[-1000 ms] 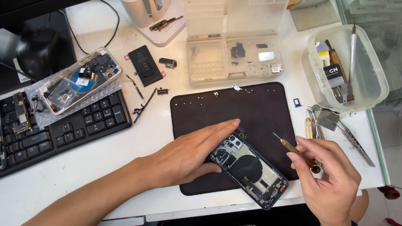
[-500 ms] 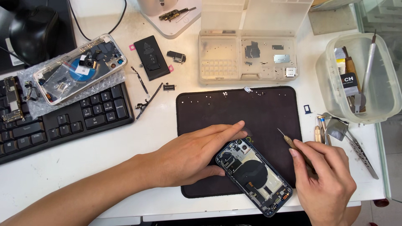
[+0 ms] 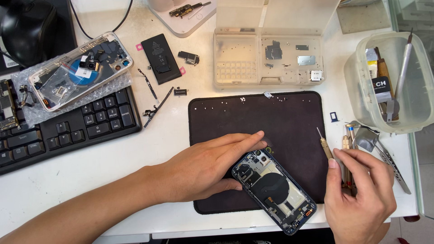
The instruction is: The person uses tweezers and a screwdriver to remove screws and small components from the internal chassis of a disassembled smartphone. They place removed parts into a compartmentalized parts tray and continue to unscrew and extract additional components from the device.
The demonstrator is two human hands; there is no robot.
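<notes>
The left hand [image 3: 205, 169] lies flat on the black mat [image 3: 280, 117], fingers stretched out and pressed against the upper-left edge of the opened phone [image 3: 274, 191], the thumb against its lower-left side; it steadies the phone rather than closing round it. The phone sits at the mat's front edge, tilted, its lower corner past the mat and close to the desk's edge. The right hand [image 3: 359, 194] pinches a thin screwdriver [image 3: 325, 145] between thumb and fingertips; the tip points up and left, clear of the phone, and the handle's lower end is hidden in the fingers. The palm is cut off by the frame's bottom. Small screws dot the mat, too tiny to count. Behind it stands a clear parts tray [image 3: 269, 58]; its contents are hard to make out.
</notes>
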